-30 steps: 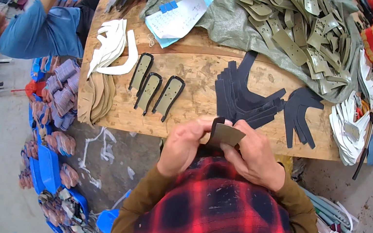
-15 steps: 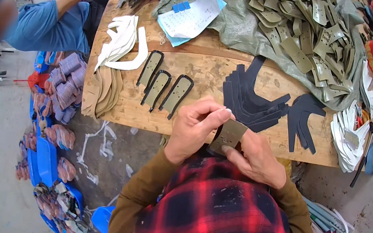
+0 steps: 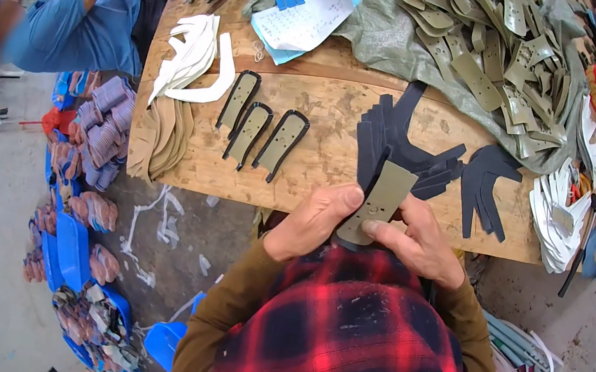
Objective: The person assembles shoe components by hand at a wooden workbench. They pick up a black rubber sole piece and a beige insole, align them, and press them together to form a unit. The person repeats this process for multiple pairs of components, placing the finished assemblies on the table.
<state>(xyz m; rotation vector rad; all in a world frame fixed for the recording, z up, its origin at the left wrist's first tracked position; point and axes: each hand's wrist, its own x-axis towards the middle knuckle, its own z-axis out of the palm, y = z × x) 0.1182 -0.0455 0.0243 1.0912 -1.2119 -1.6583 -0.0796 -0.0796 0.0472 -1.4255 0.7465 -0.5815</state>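
Note:
Over my lap, at the table's front edge, I hold an olive shoe-insole-like plate (image 3: 392, 190) upright between both hands. Small holes show in its lower half, and a dark strip runs along its left edge. My left hand (image 3: 314, 219) grips that left side with thumb and fingers. My right hand (image 3: 421, 242) is closed round the right side, its thumb pressing on the plate's face. Beyond my left hand lie three similar plates with black edging (image 3: 280, 145). Straight ahead is a stack of black cut pieces (image 3: 407, 153), partly behind the plate.
A heap of olive plates (image 3: 485, 60) lies on a grey-green sheet at the back right. White strips (image 3: 185, 61), tan pieces (image 3: 162, 138) and a paper sheet (image 3: 306, 22) lie on the left. More black pieces (image 3: 484, 178) lie right. A person in blue (image 3: 83, 32) is far left.
The plate has been tipped up, so more of its length shows above my hands. My left hand has moved from its top edge down to its left side.

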